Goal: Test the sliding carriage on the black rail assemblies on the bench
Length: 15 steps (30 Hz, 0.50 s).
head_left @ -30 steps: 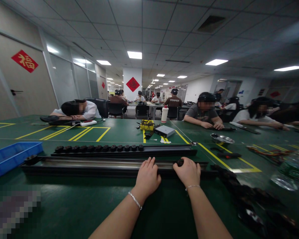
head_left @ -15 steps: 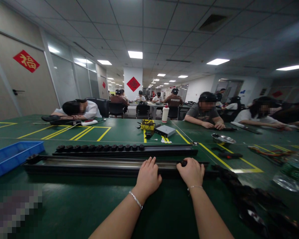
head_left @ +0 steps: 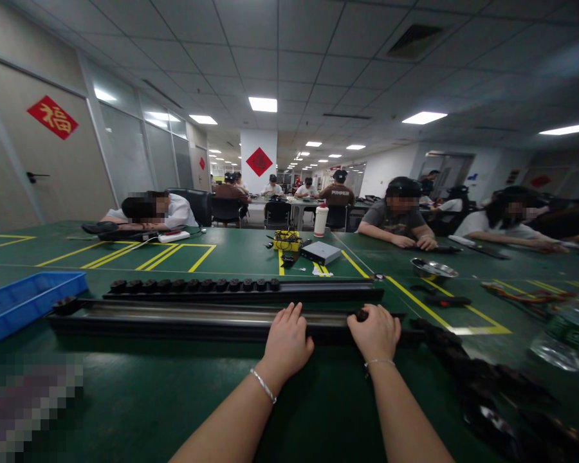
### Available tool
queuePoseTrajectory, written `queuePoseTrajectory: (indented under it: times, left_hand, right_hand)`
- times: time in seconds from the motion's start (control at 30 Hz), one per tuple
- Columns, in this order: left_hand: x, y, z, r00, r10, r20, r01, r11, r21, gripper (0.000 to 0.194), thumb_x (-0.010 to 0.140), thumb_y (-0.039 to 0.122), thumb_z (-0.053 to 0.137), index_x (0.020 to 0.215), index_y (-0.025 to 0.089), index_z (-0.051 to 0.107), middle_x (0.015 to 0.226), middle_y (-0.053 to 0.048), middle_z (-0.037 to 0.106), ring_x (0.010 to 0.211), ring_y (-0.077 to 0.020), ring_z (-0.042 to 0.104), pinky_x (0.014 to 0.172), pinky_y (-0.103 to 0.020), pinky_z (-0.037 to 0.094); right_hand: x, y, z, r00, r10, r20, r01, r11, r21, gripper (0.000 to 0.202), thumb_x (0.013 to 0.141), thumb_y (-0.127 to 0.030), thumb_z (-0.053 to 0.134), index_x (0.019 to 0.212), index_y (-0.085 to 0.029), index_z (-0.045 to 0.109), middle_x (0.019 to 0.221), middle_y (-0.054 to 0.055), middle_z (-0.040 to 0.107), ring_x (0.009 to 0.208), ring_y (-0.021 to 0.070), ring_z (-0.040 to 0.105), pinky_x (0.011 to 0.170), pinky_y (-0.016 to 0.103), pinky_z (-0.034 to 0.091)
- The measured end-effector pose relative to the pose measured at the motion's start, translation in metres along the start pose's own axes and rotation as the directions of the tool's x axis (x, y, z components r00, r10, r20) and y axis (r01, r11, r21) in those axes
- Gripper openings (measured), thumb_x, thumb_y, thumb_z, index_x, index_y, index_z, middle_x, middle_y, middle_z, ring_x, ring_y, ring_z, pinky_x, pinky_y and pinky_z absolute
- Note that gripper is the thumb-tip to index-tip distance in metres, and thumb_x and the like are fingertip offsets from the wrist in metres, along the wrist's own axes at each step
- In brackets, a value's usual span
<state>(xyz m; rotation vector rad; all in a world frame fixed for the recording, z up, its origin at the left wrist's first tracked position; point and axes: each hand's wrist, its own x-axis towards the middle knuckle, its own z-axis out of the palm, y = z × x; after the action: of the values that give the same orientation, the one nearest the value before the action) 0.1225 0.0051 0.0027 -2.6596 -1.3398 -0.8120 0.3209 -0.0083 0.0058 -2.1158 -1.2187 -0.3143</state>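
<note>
A long black rail [head_left: 174, 326] with a shiny channel lies crosswise in front of me on the green table. Around its right half, my left hand [head_left: 288, 339] is closed, fingers over the top and thumb at the near side. My right hand [head_left: 377, 332] is closed on a small black part [head_left: 361, 315] at the rail's right end; most of that part is hidden by the fingers. Another black part [head_left: 67, 305] sits on the rail's left end. Just behind lies a second rail [head_left: 330, 292], with a row of several black parts [head_left: 207, 285] on its left portion.
A blue tray [head_left: 33, 283] stands left. More black parts [head_left: 477, 373] are heaped near right, beside a plastic bottle [head_left: 567, 334]. Further back are a metal bowl [head_left: 434, 269], a grey box [head_left: 321, 253] and a yellow holder [head_left: 286, 240]. People sit across the table.
My right hand has shifted slightly to the right along the rail with the small black part. My left hand stays in place on the rail.
</note>
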Motion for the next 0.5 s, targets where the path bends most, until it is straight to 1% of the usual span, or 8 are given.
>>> queuePoseTrajectory:
  times: [0.1,0.3,0.4,0.5]
  left_hand:
    - [0.000,0.000,0.000,1.000,0.000,0.003,0.000,1.000,-0.003,0.029,0.077,0.028,0.053,0.101,0.014,0.059,0.138,-0.014,0.044,0.130,-0.0256,0.035,0.108,-0.042,0.026]
    - [0.001,0.000,0.001,1.000,0.002,0.008,-0.002,1.000,0.012,0.029,0.077,0.028,0.052,0.102,0.014,0.059,0.138,-0.014,0.044,0.130,-0.0257,0.035,0.107,-0.042,0.026]
    - [0.001,0.000,0.001,1.000,0.001,0.004,-0.001,1.000,0.013,0.029,0.077,0.028,0.052,0.101,0.013,0.060,0.138,-0.014,0.044,0.129,-0.0257,0.036,0.107,-0.040,0.027]
    - [0.001,0.000,0.001,1.000,0.000,0.000,0.000,1.000,0.016,0.029,0.077,0.029,0.052,0.101,0.014,0.060,0.138,-0.013,0.045,0.129,-0.0256,0.037,0.107,-0.041,0.027]
  right_hand:
    - [-0.001,0.001,0.002,0.998,-0.004,-0.061,0.005,1.000,0.018,0.026,0.069,-0.030,0.047,0.090,-0.018,0.056,0.108,0.012,0.061,0.116,0.0283,0.042,0.103,0.049,0.014]
    - [0.001,0.006,0.009,0.977,0.003,-0.214,0.011,0.998,0.063,0.026,0.063,-0.031,0.050,0.086,-0.018,0.054,0.099,0.012,0.060,0.104,0.0285,0.046,0.096,0.049,0.025]
    - [0.002,0.009,0.010,0.969,0.023,-0.247,-0.002,0.996,0.084,0.026,0.063,-0.031,0.050,0.084,-0.018,0.054,0.097,0.012,0.059,0.103,0.0296,0.046,0.093,0.049,0.027]
    - [0.002,0.010,0.011,0.965,0.030,-0.262,-0.004,0.995,0.099,0.028,0.062,-0.032,0.050,0.086,-0.018,0.054,0.100,0.013,0.058,0.106,0.0307,0.044,0.093,0.049,0.026]
